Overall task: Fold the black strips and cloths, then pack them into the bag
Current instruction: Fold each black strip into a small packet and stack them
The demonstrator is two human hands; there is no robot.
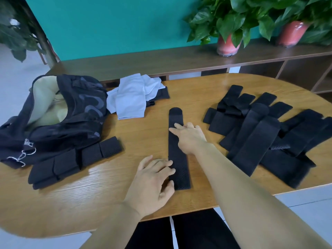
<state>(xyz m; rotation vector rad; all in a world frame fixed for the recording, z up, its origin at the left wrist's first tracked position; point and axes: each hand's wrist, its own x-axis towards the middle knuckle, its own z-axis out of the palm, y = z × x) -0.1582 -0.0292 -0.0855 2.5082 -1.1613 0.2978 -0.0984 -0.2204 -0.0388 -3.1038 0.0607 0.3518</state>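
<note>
A single black strip [177,150] lies flat mid-worktop [89,194], right of the open bag [59,115], with the left hand [152,182] and right hand [188,137] pressing it, fingers straight, gripping nothing.

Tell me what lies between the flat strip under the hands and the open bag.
In the head view: bare table farther back, and nearer, a row of folded strips beside the bag, left of the strip.

No readable text; the bag [84,108] bears only indistinct grey markings
</note>
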